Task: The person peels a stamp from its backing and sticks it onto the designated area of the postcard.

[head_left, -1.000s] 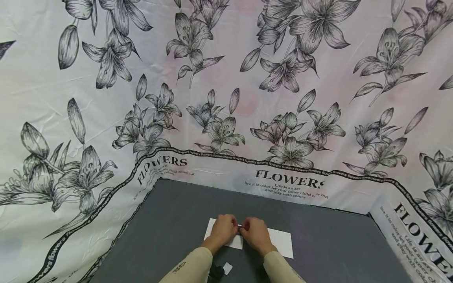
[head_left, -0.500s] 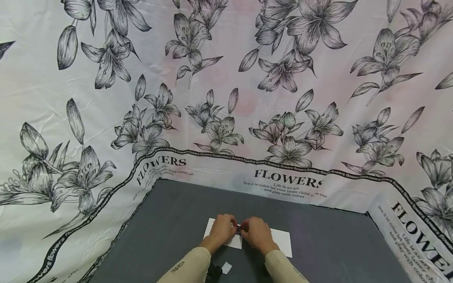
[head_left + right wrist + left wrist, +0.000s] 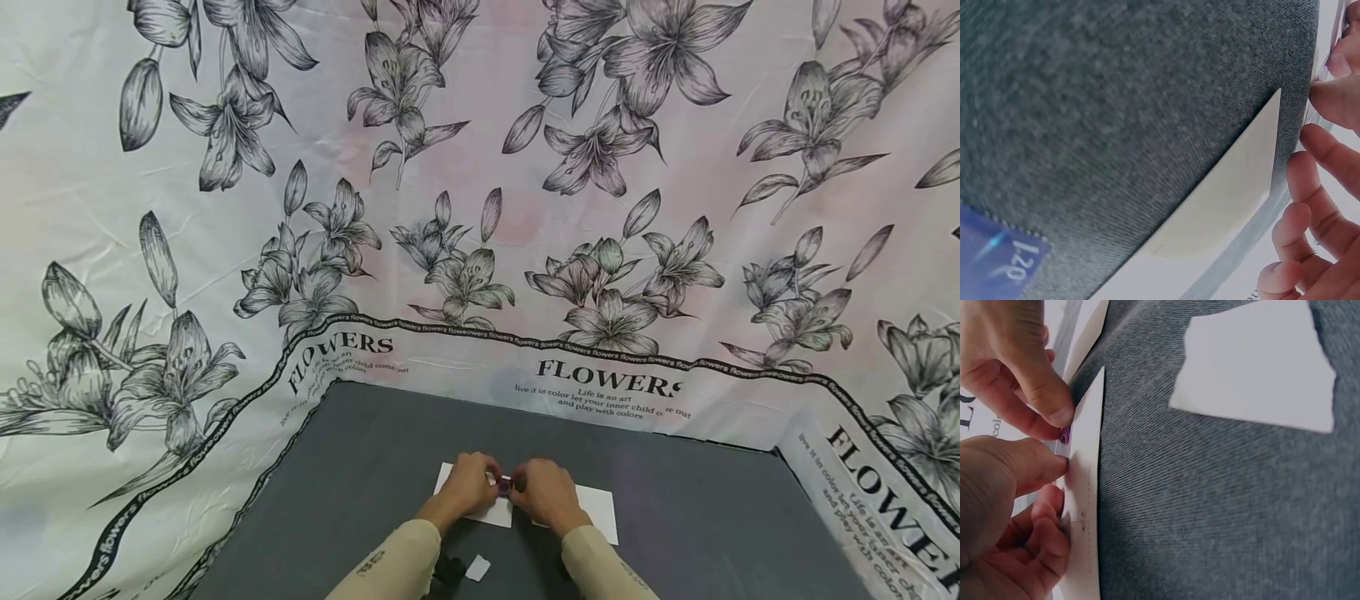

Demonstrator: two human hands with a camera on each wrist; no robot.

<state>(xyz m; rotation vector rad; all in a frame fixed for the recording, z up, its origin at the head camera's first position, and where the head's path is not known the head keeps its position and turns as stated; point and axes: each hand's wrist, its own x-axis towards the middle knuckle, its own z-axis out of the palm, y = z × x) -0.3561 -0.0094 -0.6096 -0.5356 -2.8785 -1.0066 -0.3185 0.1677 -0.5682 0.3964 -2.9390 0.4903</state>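
A white card (image 3: pixel 491 513), with small marks near its edge, lies on the grey cloth-covered table (image 3: pixel 712 517); places are given from this card. At its left, on the near side, is a dark object (image 3: pixel 450 571), partly behind a sleeve (image 3: pixel 390 562). The person's left hand (image 3: pixel 467 487) is over the card, fingers drawn close together at the small purple piece (image 3: pixel 505 484) and pinching it. A torn white scrap (image 3: pixel 477 568) lies apart from the card on its near side. The purple piece is at the card's right end, between both hands. From the right, the right hand (image 3: pixel 546 492) reaches to the card's end, its thumb and finger pinching the purple piece. Farther right of the card lies a second white sheet (image 3: pixel 597 512), partly under that hand. Also to its right, nearer the person, is a blue piece (image 3: pixel 991 256) marked "1.20".
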